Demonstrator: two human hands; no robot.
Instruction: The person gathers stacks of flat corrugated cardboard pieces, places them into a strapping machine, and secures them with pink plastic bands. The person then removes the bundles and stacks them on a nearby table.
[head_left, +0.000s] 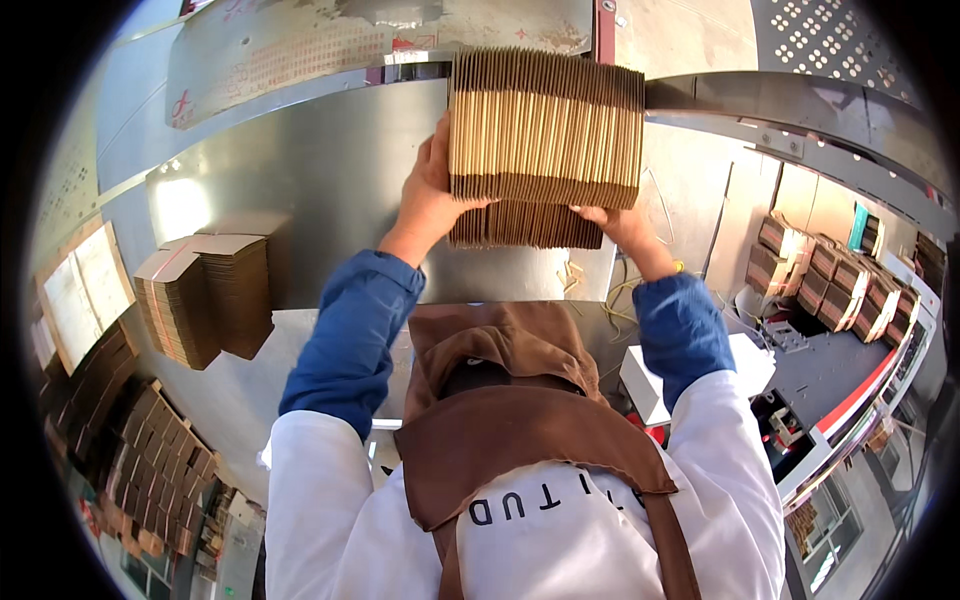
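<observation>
A thick bundle of flat brown cardboard pieces (545, 135), their edges packed side by side, stands at the far edge of the metal tabletop (340, 210). My left hand (428, 208) is closed round its near left corner, with the thumb lying along the near lower edge. At the near right corner my right hand (634, 238) grips it; the fingers on the far side are hidden. Under my hands, a narrower row of cardboard edges (530, 226) shows below the bundle. Whether it is a separate bundle I cannot tell.
Another cardboard stack (205, 290) stands at the left. A curved metal rail (790, 100) runs off to the right. Several tied cardboard bundles (840, 285) line the right side, beyond a white box (650, 385). Yellow straps (625, 300) lie loose near my right forearm.
</observation>
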